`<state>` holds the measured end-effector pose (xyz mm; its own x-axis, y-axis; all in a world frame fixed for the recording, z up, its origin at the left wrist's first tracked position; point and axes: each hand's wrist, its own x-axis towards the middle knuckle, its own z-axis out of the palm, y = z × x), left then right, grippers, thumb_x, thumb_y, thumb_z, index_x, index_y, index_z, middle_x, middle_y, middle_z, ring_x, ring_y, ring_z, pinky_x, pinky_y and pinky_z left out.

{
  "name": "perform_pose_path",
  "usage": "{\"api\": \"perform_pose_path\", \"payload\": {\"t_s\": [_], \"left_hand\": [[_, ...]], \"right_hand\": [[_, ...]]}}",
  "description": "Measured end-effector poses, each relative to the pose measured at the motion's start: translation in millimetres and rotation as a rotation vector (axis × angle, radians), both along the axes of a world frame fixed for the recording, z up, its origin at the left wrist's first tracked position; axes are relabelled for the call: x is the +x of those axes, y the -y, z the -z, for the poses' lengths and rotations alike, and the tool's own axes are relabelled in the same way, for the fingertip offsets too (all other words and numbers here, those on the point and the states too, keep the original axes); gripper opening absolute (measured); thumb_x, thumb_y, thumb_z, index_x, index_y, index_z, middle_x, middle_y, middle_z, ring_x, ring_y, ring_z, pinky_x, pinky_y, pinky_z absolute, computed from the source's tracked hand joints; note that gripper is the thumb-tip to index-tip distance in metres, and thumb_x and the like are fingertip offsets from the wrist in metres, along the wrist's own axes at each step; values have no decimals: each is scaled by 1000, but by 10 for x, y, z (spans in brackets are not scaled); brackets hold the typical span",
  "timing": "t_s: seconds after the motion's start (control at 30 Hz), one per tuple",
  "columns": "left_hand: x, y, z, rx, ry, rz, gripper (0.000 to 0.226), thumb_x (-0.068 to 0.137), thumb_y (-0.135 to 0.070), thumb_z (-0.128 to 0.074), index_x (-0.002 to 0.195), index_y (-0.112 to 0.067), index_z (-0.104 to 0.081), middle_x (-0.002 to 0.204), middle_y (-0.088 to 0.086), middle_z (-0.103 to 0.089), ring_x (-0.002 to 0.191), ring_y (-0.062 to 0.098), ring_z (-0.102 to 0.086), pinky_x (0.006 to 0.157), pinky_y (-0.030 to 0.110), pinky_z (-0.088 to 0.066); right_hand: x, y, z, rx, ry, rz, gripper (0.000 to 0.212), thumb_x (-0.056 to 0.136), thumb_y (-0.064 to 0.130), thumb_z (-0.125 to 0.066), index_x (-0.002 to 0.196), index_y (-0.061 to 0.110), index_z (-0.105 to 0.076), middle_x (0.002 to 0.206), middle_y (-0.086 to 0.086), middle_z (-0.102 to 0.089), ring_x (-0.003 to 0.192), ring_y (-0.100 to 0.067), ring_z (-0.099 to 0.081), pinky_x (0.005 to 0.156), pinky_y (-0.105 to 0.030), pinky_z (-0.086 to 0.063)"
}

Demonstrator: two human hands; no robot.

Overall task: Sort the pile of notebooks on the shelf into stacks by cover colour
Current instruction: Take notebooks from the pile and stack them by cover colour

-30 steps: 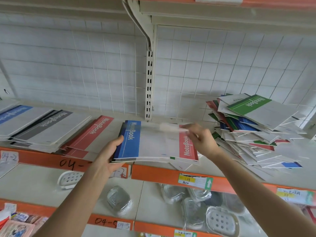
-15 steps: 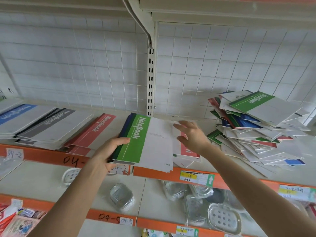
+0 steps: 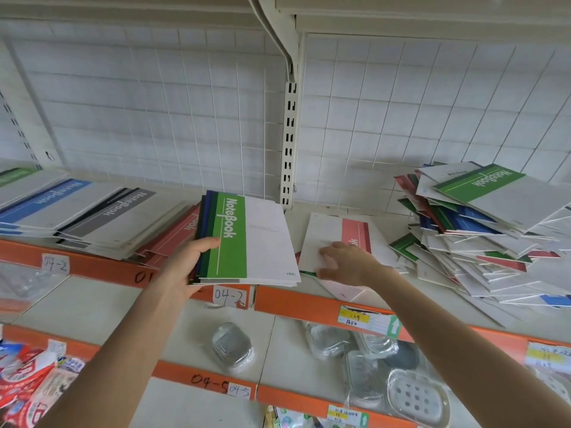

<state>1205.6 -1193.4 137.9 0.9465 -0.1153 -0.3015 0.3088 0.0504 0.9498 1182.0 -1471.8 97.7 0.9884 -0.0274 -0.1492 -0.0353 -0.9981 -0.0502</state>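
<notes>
- I am looking at shop shelving with orange front edges point(image 3: 309, 304) and a white wire-grid back panel point(image 3: 154, 118); the notebooks lie on the upper shelf.
- Closest to me, below both hands, the lower shelf holds clear-wrapped soap dishes point(image 3: 417, 396).
- My left forearm rises from the bottom left. The left hand point(image 3: 185, 267) is clamped on a bundle of notebooks point(image 3: 247, 239), thumb on top of the green spine band and palm under the near left corner.
- The bundle sits level, just above the shelf's front edge. Its green "NoteBook" cover faces up, with darker spines showing beneath it on the thumb side.
- My right forearm comes in from the lower right. The right hand point(image 3: 349, 262) lies palm down with fingers stretched out, not clenched, pressing on the white part of a red-banded notebook point(image 3: 340, 233).
- That notebook lies flat on the shelf just right of the held bundle, and the two are apart.
- Right of the pressing hand and further back, the unsorted pile point(image 3: 482, 230) sprawls in a slanted heap of mixed covers, with a green one on top.
- Left of the gripping hand, the red stack point(image 3: 173, 236) partly sits behind the bundle. Beyond it come the grey stack point(image 3: 114, 217), the blue stack point(image 3: 52, 202) and a green stack point(image 3: 15, 176) at the frame edge.
- Behind the bundle stands the slotted white upright point(image 3: 289, 143).
</notes>
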Motion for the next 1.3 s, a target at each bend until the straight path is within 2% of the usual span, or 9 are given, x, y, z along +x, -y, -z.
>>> {"api": "perform_pose_path", "payload": {"t_s": [0.2,0.4,0.6,0.83,0.97,1.1,1.17,1.23,1.3], "left_hand": [[-63,59,-13,-1,-1,34,10,91,-16,-56,99,-15,-62,81,5,-68,72,20,-64,57,29,-45],[-136,124,-18,-19,12,21,13,91,-14,-57,103,-18,-60,81,3,-67,72,17,-63,57,29,-45],[-195,147,-15,-38,1,38,6,91,-15,-56,94,-18,-59,80,2,-65,69,15,-61,55,28,-45],[-174,99,56,-60,-20,26,18,90,-14,-57,107,-15,-60,88,8,-68,77,22,-64,58,31,-47],[-159,86,104,-56,-45,25,18,88,-17,-58,106,-12,-63,90,9,-70,78,24,-66,57,29,-48],[-131,107,146,-42,-69,30,19,90,-24,-60,103,-12,-64,95,11,-71,86,26,-66,68,34,-51],[-135,159,148,-48,-56,49,14,92,-26,-58,93,-13,-63,85,9,-69,78,23,-65,63,32,-49],[-142,224,140,-71,-47,53,14,93,-27,-57,87,-15,-61,79,5,-67,72,19,-62,59,31,-47],[-125,275,155,-85,-51,56,16,92,-29,-58,89,-14,-62,85,8,-69,75,20,-63,61,31,-48]], "right_hand": [[-56,24,14,-226,102,-48,35,101,35,-32,121,12,-49,107,-6,-60,92,-24,-61,78,-35,-53],[-68,-28,72,-184,192,56,32,98,36,-37,114,12,-52,90,-2,-55,80,-21,-57,67,-31,-52],[23,-123,28,-152,181,109,36,96,45,-41,110,14,-50,92,-3,-57,79,-18,-57,65,-28,-50],[31,-175,14,-233,194,92,32,95,12,-46,124,9,-34,91,-8,-57,74,-20,-49,61,-28,-44],[19,-122,-2,-195,214,165,29,94,7,-47,121,7,-37,98,-10,-61,80,-25,-57,61,-30,-44],[-32,-61,-176,3,324,271,29,92,4,-47,121,5,-39,98,-14,-62,85,-29,-62,70,-35,-54],[-55,-24,-310,163,442,348,28,91,-2,-42,118,5,-40,87,-14,-58,80,-32,-58,68,-38,-51],[-81,17,-440,355,625,378,16,90,-5,-37,101,5,-43,75,-13,-53,77,-36,-55,62,-38,-46],[-127,29,-528,556,801,332,11,91,-3,-38,91,4,-46,82,-15,-59,80,-34,-59,64,-41,-52]]}}
